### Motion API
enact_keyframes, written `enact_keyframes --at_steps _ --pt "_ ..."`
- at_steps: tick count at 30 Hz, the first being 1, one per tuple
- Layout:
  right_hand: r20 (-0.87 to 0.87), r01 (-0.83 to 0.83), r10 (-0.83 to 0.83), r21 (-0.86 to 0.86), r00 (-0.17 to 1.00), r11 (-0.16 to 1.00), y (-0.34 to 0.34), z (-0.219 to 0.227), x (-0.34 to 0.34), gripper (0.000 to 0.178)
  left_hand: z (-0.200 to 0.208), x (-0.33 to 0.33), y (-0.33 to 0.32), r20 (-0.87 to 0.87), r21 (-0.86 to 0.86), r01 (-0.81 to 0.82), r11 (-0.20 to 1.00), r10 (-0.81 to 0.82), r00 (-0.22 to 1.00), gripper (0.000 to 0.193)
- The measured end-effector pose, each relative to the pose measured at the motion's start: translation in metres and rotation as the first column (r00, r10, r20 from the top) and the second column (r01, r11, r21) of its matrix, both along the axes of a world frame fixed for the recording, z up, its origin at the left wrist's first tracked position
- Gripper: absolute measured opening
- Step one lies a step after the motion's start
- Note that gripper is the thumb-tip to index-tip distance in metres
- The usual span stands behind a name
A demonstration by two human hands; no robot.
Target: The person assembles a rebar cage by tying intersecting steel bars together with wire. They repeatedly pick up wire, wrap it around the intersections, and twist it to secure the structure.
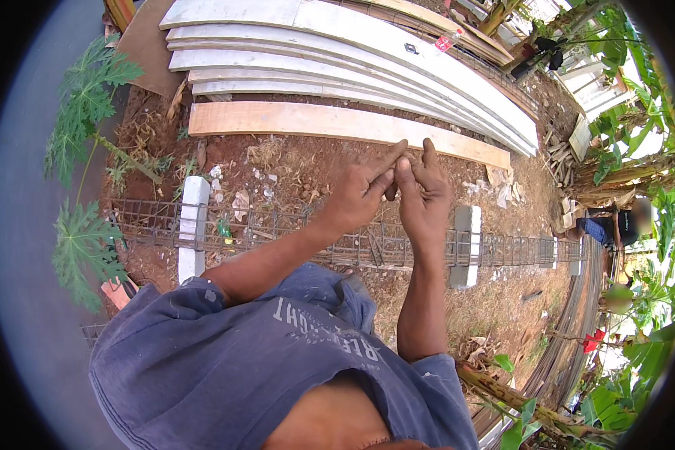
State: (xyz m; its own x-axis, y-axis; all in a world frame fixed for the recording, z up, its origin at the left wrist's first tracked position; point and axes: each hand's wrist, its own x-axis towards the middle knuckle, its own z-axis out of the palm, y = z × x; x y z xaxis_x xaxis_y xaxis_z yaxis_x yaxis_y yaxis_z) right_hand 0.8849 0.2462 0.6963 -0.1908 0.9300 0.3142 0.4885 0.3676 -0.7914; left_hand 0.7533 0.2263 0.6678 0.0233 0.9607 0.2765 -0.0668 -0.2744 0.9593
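My two hands meet in front of me, just short of the loose bare wooden board [277, 118]. My left hand [358, 196] has its index finger stretched forward, while its thumb and other fingers are bent in against the right hand. On my right hand [426, 196], thumb and index finger point up and the remaining fingers curl inward. The fingertips of both hands touch or overlap; anything small between them is hidden. Below my forearms runs a long rebar cage [330, 246], resting across pale concrete blocks, one at the left [193, 217] and another at the right [466, 244].
Beyond the bare board lie several white-faced planks [315, 56], with a red-labelled plastic bottle [447, 41] on top. A papaya plant [90, 247] grows by the grey wall at left. Another person [615, 229] is far right, near long rods [566, 337] and banana plants.
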Motion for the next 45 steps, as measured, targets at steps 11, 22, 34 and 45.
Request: enact_keyframes --at_steps 11,22,34,45 --pt "0.042 -0.128 0.158 -0.403 0.986 0.906 -0.073 -0.057 0.004 0.020 0.037 -0.095 0.069 0.623 -0.410 -0.521 0.749 0.647 0.440 0.021" --pt "-0.464 -0.165 -0.282 -0.713 0.840 0.681 -0.051 -0.021 0.075 0.024 0.007 -0.139 0.086 0.730 -0.552 -0.579 0.600 0.684 0.012 0.023" --pt "-0.285 -0.212 -0.028 -0.772 0.958 0.599 -0.028 -0.009 0.087 0.026 -0.014 -0.119 0.047 0.621 -0.240 -0.140 0.961 0.262 0.739 0.025" --pt "0.117 -0.124 0.188 -0.415 0.975 0.901 -0.029 0.002 0.058 0.028 -0.008 -0.064 0.026 -0.205 -0.055 0.128 0.990 -0.137 0.969 0.037"
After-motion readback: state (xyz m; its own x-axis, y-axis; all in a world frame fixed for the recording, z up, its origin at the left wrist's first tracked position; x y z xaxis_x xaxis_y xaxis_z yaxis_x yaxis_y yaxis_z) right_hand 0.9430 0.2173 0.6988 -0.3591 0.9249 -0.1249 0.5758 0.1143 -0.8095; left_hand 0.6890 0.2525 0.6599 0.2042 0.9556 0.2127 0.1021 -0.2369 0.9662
